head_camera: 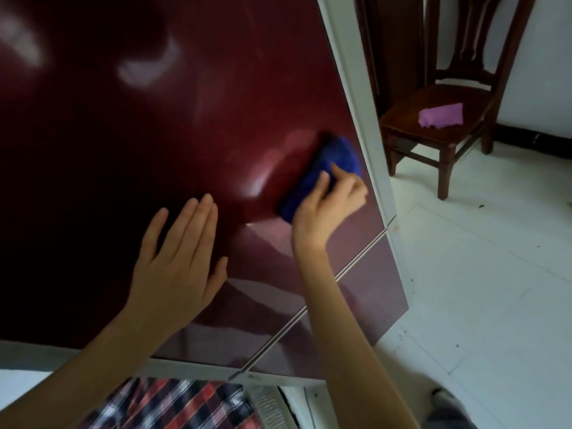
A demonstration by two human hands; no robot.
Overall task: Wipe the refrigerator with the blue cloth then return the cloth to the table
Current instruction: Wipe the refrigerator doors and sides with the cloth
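At the bottom edge of the view, a plaid garment [173, 404] in red, dark and white checks hangs below both bare forearms. On the glossy dark-red refrigerator [130, 125] door, the left hand [179, 261] lies flat, fingers straight and together, palm against the smooth panel just above a thin horizontal seam. Near the door's right edge, the right hand [328, 205] presses the bunched, fuzzy blue cloth [322, 171] to the surface, fingers curled over it. Beyond, on the white tiled floor [483, 274], stands a dark wooden chair [445, 140] with a crumpled purple cloth [441, 115] on its seat.
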